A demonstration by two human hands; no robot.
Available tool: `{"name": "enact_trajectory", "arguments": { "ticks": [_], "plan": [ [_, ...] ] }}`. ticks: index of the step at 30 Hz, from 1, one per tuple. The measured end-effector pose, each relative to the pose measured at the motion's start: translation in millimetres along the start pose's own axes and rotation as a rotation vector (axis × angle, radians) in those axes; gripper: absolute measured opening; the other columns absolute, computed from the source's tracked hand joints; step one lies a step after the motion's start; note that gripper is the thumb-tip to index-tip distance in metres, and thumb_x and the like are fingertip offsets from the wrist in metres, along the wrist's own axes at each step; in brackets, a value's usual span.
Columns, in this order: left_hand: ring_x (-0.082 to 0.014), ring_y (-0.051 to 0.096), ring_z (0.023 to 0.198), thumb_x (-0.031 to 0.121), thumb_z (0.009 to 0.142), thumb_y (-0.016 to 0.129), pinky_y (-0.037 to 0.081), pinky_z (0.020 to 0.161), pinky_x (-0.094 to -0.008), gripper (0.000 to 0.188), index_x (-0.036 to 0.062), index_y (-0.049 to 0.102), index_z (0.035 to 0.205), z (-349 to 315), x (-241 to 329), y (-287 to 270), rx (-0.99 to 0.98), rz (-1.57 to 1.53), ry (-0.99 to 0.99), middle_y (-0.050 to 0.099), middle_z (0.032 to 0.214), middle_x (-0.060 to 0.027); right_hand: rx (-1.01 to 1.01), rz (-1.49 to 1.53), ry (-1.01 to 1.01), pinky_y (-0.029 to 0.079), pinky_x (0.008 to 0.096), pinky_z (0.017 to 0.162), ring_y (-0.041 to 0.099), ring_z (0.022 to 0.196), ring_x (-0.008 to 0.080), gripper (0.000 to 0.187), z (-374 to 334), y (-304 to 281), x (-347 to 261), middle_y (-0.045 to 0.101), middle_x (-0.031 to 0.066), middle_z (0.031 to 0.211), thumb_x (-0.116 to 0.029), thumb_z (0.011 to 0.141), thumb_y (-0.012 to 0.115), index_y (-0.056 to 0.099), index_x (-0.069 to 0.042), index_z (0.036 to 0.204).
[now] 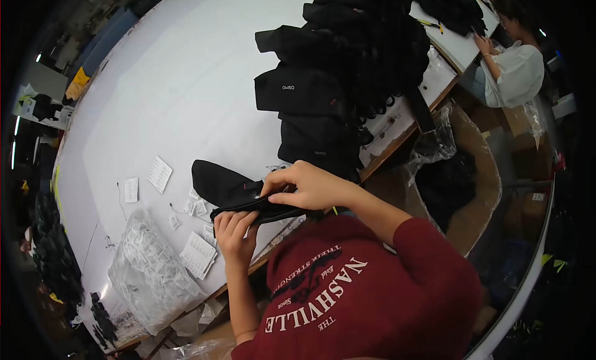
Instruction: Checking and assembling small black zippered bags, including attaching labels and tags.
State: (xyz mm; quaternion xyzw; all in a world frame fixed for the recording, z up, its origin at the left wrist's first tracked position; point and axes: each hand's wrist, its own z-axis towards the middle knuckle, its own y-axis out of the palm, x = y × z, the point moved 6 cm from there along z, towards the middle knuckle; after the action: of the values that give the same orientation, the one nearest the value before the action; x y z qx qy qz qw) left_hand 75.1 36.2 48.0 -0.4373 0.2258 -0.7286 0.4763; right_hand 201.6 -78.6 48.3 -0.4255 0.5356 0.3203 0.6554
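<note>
A black fabric bag (222,185) is held in both hands at the near edge of the white table. My left hand (234,231) grips its near left edge, with the fingers bent over the dark rim. At the right part of the bag, my right hand (304,185) has its thumb and fingers closed on the fabric near the top edge. One flap of the bag stands out to the far left, with a small red mark close to the fold. What lies inside the bag is hidden by the hands and the cloth.
Several similar black bags (298,90) lie in an overlapping row at the far right. A clear plastic sack of small white packets (149,267) sits near left, beside printed sheets (198,254). An open lined carton (484,180) stands right; a co-worker (512,68) sits beyond.
</note>
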Motion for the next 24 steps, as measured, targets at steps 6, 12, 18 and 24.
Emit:
{"name": "enact_trajectory", "arguments": {
  "ticks": [6, 12, 18, 24],
  "plan": [
    [-0.0229, 0.058, 0.072, -0.002, 0.056, 0.072, 0.043, 0.072, -0.0349, 0.029, 0.0061, 0.066, 0.083, 1, 0, -9, 0.095, -0.037, 0.013, 0.062, 0.078, -0.0056, -0.021, 0.532, 0.023, 0.046, 0.0255, 0.081, 0.06, 0.091, 0.0116, 0.027, 5, 0, 14, 0.067, 0.0066, 0.098, -0.023, 0.091, 0.057, 0.06, -0.004, 0.11],
    [-0.0198, 0.058, 0.067, -0.005, 0.067, 0.073, 0.043, 0.062, -0.0259, 0.019, 0.0017, 0.062, 0.08, 4, -18, -21, 0.248, -0.258, -0.342, 0.061, 0.074, -0.0083, -0.111, 0.286, 0.052, 0.041, 0.0287, 0.087, 0.051, 0.099, 0.0146, 0.062, -13, 0, 39, 0.056, 0.0097, 0.107, -0.038, 0.083, 0.067, 0.045, -0.007, 0.131],
    [-0.0145, 0.056, 0.064, -0.003, 0.073, 0.07, 0.043, 0.061, -0.0241, 0.015, 0.0001, 0.059, 0.083, -3, -27, -24, 0.234, -0.199, -0.486, 0.06, 0.072, -0.0067, 0.084, -0.105, 0.31, 0.043, 0.0225, 0.059, 0.052, 0.061, 0.008, 0.03, -11, -16, 51, 0.058, -0.0011, 0.063, -0.029, 0.077, 0.074, 0.066, 0.0, 0.079],
    [-0.0121, 0.054, 0.064, 0.008, 0.078, 0.068, 0.043, 0.062, -0.0239, 0.015, -0.0011, 0.059, 0.085, -26, -61, -26, -0.041, -0.305, -0.731, 0.061, 0.07, -0.0076, -0.119, 0.717, 0.26, 0.046, 0.0188, 0.058, 0.056, 0.062, 0.006, 0.046, -32, -36, 37, 0.063, 0.0028, 0.077, -0.017, 0.08, 0.069, 0.056, 0.002, 0.119]
  ]
}}
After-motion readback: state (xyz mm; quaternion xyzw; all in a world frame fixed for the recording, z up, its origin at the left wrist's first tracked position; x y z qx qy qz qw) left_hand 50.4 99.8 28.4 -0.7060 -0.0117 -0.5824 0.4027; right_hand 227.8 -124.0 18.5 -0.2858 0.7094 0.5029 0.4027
